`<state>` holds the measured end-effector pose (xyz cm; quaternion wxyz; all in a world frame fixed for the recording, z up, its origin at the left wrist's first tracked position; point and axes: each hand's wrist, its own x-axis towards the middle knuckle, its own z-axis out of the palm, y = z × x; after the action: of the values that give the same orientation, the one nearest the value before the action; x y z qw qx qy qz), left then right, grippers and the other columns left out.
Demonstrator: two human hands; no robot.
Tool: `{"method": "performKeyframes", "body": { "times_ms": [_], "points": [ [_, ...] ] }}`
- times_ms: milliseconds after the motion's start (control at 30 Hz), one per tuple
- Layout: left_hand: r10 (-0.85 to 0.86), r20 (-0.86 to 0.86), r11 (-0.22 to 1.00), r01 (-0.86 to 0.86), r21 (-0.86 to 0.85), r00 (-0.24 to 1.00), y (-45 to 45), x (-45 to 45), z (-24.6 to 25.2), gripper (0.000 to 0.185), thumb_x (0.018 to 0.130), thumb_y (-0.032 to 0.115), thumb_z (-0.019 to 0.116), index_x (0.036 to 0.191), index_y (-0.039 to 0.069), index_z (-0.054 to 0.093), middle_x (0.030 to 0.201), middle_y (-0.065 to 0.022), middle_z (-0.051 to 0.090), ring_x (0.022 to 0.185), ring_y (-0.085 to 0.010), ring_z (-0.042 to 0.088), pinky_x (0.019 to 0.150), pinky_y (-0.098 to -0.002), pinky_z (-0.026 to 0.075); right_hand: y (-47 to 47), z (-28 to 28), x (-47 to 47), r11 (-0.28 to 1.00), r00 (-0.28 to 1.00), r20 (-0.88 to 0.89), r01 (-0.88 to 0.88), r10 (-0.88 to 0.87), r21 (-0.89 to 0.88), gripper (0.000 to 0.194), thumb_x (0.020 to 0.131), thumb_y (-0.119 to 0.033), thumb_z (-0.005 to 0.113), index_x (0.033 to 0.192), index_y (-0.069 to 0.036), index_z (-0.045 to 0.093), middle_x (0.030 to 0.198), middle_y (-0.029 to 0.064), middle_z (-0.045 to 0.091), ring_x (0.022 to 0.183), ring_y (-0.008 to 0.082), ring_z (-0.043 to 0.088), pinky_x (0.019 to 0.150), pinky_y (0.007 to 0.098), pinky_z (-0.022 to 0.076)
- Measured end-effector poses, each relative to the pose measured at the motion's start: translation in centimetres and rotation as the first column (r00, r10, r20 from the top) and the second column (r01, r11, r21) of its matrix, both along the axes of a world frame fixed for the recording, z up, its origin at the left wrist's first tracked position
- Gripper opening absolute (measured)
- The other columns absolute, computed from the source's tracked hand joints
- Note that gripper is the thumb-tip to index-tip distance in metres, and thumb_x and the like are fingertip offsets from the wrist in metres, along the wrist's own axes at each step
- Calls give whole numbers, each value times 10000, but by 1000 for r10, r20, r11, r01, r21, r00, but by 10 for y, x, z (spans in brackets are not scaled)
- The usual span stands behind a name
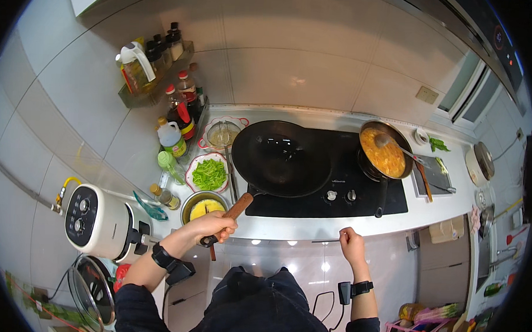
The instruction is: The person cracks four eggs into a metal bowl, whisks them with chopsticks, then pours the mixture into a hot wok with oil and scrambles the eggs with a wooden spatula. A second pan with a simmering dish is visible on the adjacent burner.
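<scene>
My left hand is wrapped around the wooden handle of a black wok. The wok sits over the left part of a black glass gas hob, its dark inside shiny with reflections. Beside and partly behind my left hand is a metal bowl of yellow beaten egg. My right hand hovers near the counter's front edge, fingers curled and nothing visible in them. A thin grey bar shows next to it; whether they touch is unclear.
A pan of orange soup with a ladle occupies the right burner, handle toward me. Chopped greens, a strainer and sauce bottles stand left. An air fryer is at far left, a cutting board at right.
</scene>
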<state>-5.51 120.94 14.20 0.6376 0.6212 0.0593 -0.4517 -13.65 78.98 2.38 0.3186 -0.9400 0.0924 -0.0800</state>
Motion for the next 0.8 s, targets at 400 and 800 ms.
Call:
{"method": "performKeyframes", "body": {
  "times_ms": [400,800],
  "points": [
    [18,317,929,-133,346,948,29,-43,36,147,803,142,592,854,27,515,614,0,501,458,-88,487,424,-243,417,-4,-3,40,994,990,98,-104,102,13,38,833,-80,598,826,-44,610,543,101,518,476,223,509,479,337,397],
    [239,280,968,-208,-138,930,-16,-38,-52,168,859,78,570,993,29,481,610,7,455,456,-78,444,418,-244,381,-21,34,34,996,995,88,-29,37,-89,56,828,-109,610,833,-53,608,568,124,547,517,283,557,507,373,429]
  ]
}}
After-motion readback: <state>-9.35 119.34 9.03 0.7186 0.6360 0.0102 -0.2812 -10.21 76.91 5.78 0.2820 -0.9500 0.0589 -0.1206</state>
